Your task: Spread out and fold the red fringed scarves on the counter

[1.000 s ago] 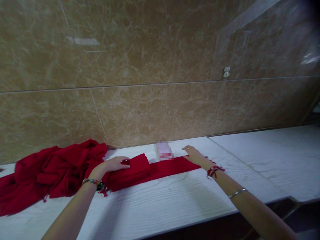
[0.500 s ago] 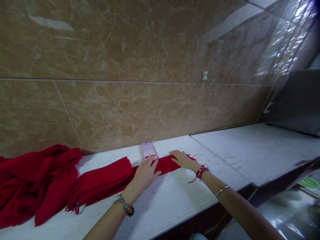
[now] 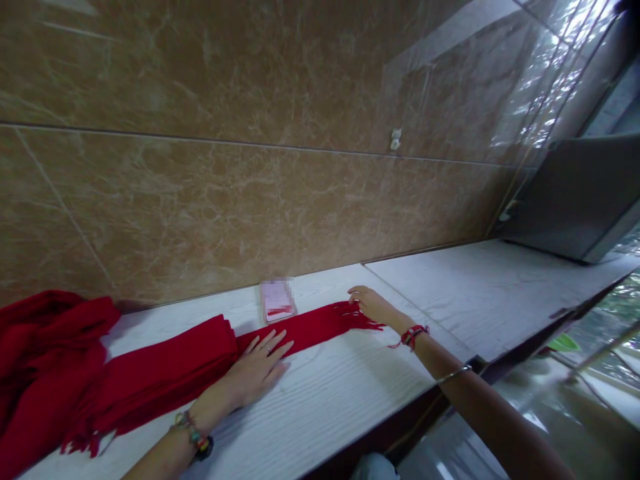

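Note:
A narrow folded strip of red scarf (image 3: 315, 327) lies flat on the white wood-grain counter (image 3: 320, 400), its fringe at the right end. My left hand (image 3: 257, 367) rests flat on the strip's left part, fingers spread. At the fringe, my right hand (image 3: 375, 308) has its fingers bent and closed on the far corner of the end. Left of the strip, and overlapping it, is a thicker folded stack of red scarves (image 3: 165, 367) with fringe at its lower left. Just behind the strip sits a phone (image 3: 277, 301) with a lit screen.
A crumpled heap of red cloth (image 3: 45, 373) covers the counter's left end. Behind runs a brown marbled tile wall (image 3: 200, 213) with a small white fitting (image 3: 395, 139). A large dark grey box-like object (image 3: 575, 193) stands at the far right.
My right hand has gone from lying on the strip to its fringed end, with fingers now bent. My left hand stays flat on the strip, farther left along it. The view has shifted right.

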{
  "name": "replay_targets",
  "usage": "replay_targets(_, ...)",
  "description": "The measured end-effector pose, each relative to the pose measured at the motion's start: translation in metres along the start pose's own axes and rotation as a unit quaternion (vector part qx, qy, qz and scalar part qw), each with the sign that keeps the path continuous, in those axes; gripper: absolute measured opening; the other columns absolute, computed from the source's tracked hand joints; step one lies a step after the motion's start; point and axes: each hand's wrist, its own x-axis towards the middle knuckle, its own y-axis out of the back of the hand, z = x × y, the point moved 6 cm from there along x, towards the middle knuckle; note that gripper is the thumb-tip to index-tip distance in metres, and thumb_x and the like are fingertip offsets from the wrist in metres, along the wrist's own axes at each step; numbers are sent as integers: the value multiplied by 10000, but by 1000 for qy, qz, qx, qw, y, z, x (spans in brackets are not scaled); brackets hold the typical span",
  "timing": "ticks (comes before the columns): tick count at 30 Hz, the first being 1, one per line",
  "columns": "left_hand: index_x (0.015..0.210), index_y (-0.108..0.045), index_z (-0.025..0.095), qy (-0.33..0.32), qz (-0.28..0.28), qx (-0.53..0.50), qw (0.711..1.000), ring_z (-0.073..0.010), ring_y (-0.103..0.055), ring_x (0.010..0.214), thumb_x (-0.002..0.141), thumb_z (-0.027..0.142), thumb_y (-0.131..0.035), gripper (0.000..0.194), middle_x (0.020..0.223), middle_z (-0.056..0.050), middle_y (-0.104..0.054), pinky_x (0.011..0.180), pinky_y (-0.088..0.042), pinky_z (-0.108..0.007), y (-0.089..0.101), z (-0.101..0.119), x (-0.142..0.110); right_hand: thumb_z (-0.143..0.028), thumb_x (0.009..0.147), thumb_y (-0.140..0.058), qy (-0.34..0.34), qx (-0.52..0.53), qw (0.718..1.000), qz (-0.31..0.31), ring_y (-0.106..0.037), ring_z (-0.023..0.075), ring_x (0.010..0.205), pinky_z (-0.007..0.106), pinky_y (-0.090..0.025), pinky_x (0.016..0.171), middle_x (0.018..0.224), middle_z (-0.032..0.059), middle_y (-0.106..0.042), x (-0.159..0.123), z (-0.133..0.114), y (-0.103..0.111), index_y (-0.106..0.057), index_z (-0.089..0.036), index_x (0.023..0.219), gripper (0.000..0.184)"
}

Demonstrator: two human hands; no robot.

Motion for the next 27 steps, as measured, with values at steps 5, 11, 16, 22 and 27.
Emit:
replay_targets(5,1205,-472,180,8,86,46,995,-232,-428,1125,855,331,-391,390,1216,-114,-489,949,-334,-395,18,25,29,-50,702,-470,137,33,988,-56,-523,163,930,311,-417,849,962,58,-595,-3,-63,-5,-582,-162,926,274)
replay_targets(11,1043,-574,164,-15,103,78,991,-201,-532,928,834,192,-417,263,1039,-90,-568,780,-453,-320,17,31,42,-102,797,-477,157,-94,982,-48,-542,173,930,310,-432,834,944,81,-628,-23,-57,-19,-608,-131,948,202)
replay_targets(16,1069,-546,168,-43,99,89,990,-199,-528,939,805,110,-414,300,1025,-86,-566,776,-454,-319,18,28,32,-111,825,-468,216,-178,960,9,-565,176,867,323,-449,793,905,89,-644,-28,-49,-18,-623,-131,942,195)
replay_targets(22,1087,-540,185,-59,78,111,989,-196,-527,934,785,58,-395,359,1038,-82,-557,776,-451,-315,21,29,23,-169,857,-441,219,-165,960,61,-554,179,833,336,-447,765,863,78,-639,-35,-55,-7,-635,-155,912,202)
replay_targets(27,1048,-555,199,-56,67,89,992,-173,-551,833,821,123,-375,299,972,-71,-557,692,-464,-276,18,28,21,-173,841,-450,201,-133,970,36,-542,182,885,336,-439,794,929,90,-624,-39,-61,-15,-625,-158,956,210)
